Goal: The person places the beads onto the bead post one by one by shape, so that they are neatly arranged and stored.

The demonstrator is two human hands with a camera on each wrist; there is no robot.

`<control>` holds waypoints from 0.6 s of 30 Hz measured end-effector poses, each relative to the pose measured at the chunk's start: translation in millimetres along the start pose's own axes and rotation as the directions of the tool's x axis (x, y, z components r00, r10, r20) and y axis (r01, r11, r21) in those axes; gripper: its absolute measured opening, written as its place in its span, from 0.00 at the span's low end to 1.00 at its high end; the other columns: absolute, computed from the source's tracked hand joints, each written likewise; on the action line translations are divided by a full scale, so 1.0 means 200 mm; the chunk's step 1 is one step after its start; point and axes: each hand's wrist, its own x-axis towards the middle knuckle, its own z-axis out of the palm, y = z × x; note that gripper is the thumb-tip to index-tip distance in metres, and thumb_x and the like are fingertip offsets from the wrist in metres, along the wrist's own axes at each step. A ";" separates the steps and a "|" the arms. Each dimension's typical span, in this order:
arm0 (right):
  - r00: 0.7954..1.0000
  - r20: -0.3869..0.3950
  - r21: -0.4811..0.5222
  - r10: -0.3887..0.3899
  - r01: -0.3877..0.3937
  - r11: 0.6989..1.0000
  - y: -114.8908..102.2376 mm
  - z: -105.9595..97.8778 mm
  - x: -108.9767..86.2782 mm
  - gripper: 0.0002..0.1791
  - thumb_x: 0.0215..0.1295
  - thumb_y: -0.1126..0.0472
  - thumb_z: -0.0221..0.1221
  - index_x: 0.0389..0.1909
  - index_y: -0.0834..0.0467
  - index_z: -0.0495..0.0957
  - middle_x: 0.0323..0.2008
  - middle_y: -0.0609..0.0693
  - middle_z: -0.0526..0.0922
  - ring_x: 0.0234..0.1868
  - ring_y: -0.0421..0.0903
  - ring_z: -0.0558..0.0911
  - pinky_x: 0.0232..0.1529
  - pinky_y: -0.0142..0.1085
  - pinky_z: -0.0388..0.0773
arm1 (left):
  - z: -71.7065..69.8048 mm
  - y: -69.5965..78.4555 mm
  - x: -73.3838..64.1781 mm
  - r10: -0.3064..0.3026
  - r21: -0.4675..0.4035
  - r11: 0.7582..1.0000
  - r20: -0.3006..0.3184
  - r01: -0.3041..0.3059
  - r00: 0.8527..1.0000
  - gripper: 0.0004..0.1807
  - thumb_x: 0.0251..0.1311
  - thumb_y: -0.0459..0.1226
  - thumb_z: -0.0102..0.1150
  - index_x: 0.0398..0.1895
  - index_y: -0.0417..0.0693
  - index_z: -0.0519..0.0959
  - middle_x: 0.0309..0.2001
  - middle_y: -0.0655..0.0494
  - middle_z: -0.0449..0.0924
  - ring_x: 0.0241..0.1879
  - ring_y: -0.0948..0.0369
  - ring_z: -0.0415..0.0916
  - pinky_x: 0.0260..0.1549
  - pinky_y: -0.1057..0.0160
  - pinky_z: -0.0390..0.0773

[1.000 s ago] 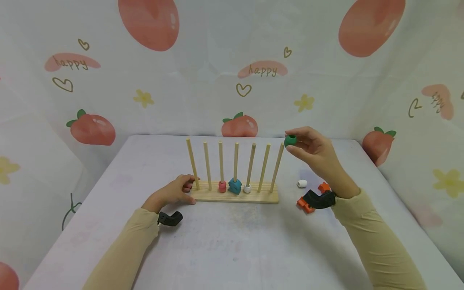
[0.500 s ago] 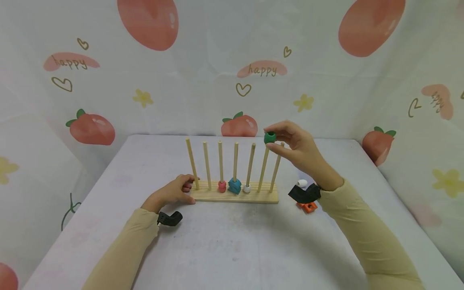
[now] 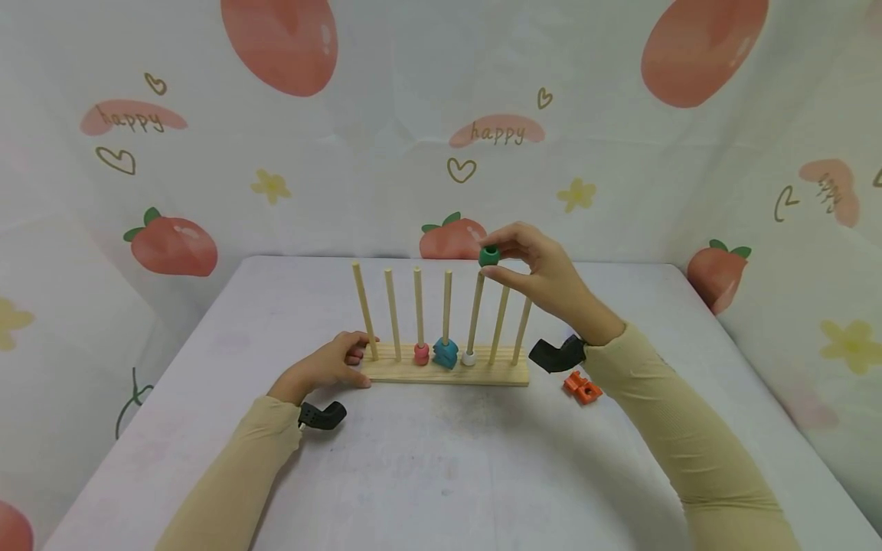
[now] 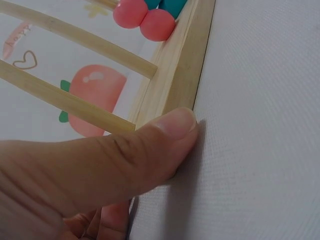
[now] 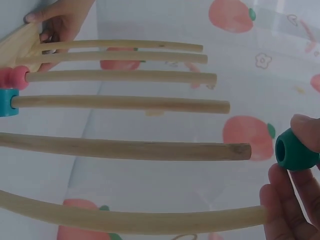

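My right hand (image 3: 540,268) pinches a green bead (image 3: 489,256) between thumb and fingers. The bead is right at the top of a wooden peg (image 3: 475,314) that has a white bead (image 3: 468,358) at its foot. In the right wrist view, a small gap separates the green bead (image 5: 297,151) from the peg tip, and its hole faces the tip. My left hand (image 3: 327,367) grips the left end of the wooden peg board (image 3: 400,373), with its thumb (image 4: 150,145) on the front edge. Pink beads (image 3: 421,354) and blue beads (image 3: 445,353) sit low on two other pegs.
Orange pieces (image 3: 582,388) lie on the white table (image 3: 441,474) right of the board. The right forearm (image 3: 675,428) passes over that side. Bare pegs (image 3: 365,310) rise at the board's left end. A printed cloth (image 3: 372,153) hangs behind.
My right hand has carried the green bead leftward, past the two rightmost pegs to the top of the white bead's peg. The white bead on the table is now hidden. My left hand has stayed put.
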 end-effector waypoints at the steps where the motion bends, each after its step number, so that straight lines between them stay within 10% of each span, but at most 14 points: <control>1: 1.000 0.003 -0.007 0.004 -0.004 1.000 0.00 0.00 0.00 0.19 0.55 0.77 0.64 0.49 0.70 0.75 0.45 0.57 0.78 0.44 0.38 0.79 0.52 0.29 0.76 | 0.00 0.00 0.00 0.003 -0.004 1.000 0.000 -0.003 1.000 0.43 0.44 0.28 0.74 0.65 0.32 0.63 0.55 0.37 0.61 0.52 0.49 0.64 0.55 0.54 0.69; 18: 0.977 0.139 -0.171 0.163 -0.138 0.976 0.01 -0.02 0.03 0.20 0.57 0.67 0.66 0.51 0.65 0.75 0.45 0.52 0.80 0.49 0.47 0.80 0.56 0.39 0.75 | 0.00 -0.01 0.00 0.007 -0.013 1.000 -0.004 -0.007 1.000 0.43 0.44 0.28 0.74 0.65 0.32 0.64 0.56 0.37 0.60 0.53 0.49 0.64 0.56 0.52 0.68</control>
